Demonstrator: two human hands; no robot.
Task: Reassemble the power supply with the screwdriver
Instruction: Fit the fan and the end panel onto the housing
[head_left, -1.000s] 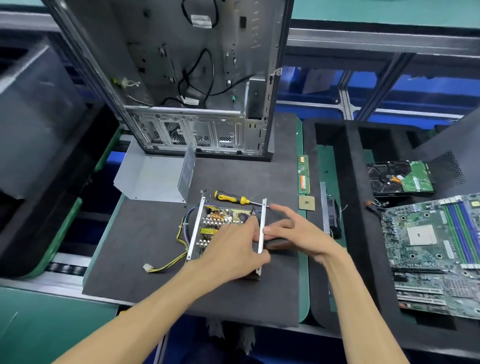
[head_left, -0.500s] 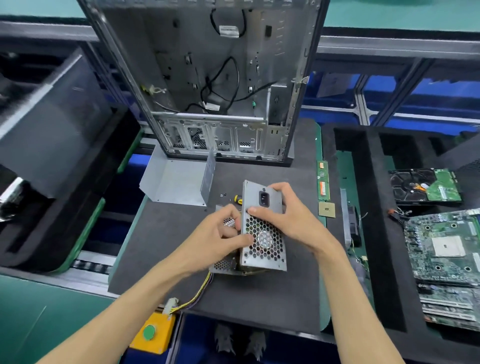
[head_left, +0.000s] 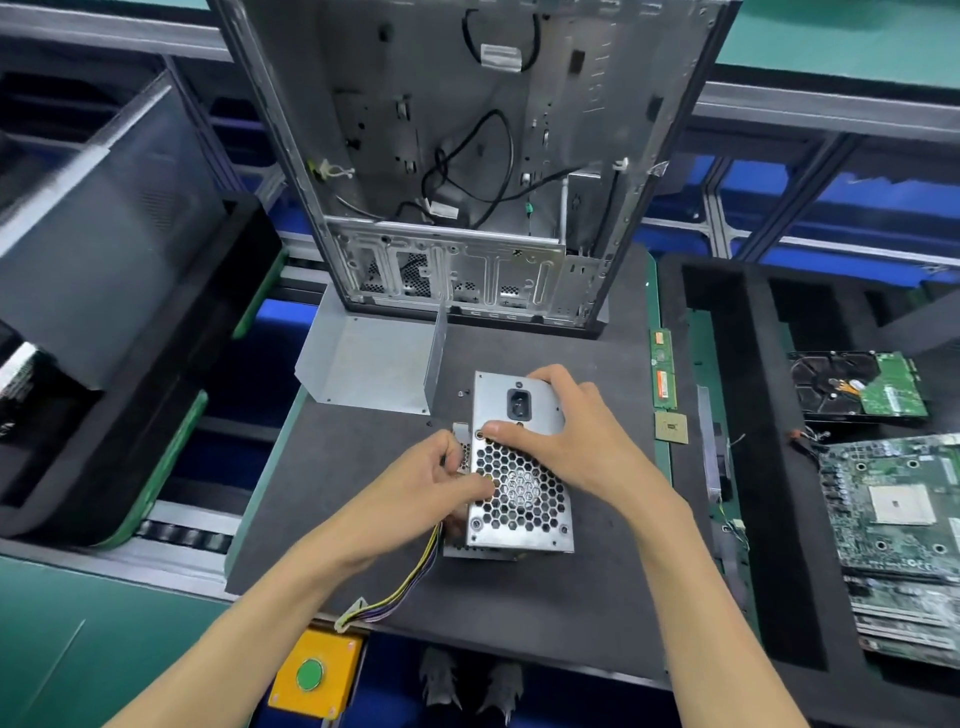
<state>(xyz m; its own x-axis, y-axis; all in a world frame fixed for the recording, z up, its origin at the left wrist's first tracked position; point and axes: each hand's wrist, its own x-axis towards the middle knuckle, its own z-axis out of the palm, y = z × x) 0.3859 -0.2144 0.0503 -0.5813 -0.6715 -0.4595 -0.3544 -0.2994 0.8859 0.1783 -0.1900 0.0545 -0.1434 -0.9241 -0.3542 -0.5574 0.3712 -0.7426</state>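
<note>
Both hands grip the power supply (head_left: 519, 467), which stands near the middle of the dark mat (head_left: 332, 467), its honeycomb fan grille and power socket facing up. The right hand (head_left: 566, 441) wraps over the far right edge, fingers curled over the top and thumb pressed flat across the panel just above the grille. The left hand (head_left: 436, 483) pinches the left side, thumb tip on the grille and the other fingers tucked against the perforated side wall. A cable bundle (head_left: 395, 587) trails from under the unit to the mat's near edge. The open case (head_left: 467, 156) stands upright at the far edge.
</note>
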